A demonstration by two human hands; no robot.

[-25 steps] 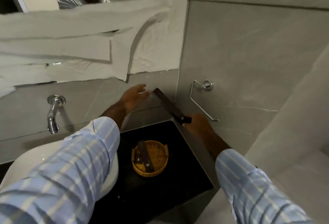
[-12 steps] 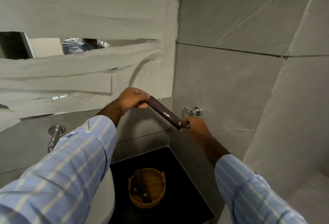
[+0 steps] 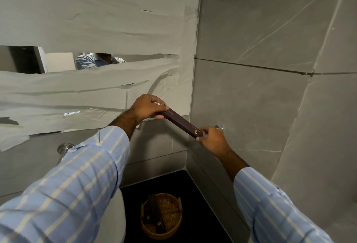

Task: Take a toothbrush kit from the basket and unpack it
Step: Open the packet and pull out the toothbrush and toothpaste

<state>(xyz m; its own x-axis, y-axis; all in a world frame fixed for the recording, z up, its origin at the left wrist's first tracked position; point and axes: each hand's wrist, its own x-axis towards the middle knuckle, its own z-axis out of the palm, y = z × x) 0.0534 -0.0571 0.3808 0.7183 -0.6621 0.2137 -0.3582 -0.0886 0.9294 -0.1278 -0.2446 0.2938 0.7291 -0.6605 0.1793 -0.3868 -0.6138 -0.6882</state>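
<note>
Up near the wall corner, seen from the head camera, both hands held a long, dark toothbrush kit box (image 3: 182,122) in the air, tilted down toward the right. The left hand (image 3: 148,106) was closed around its upper end, fingers curled over the top, where something pale showed at the fingertips, possibly an opened flap, though it was too small to tell. The right hand (image 3: 213,140) pinched the lower end, beside a small gold logo on the box. Both forearms wore blue striped sleeves (image 3: 77,181). Well below, a round wicker basket (image 3: 170,229) sat on a black counter (image 3: 202,200) and held another dark box (image 3: 155,213). Behind the hands, a mirror (image 3: 58,59) was mostly covered with paper strips, and a chrome tap (image 3: 64,149) stuck out from the grey tiled wall.
</note>
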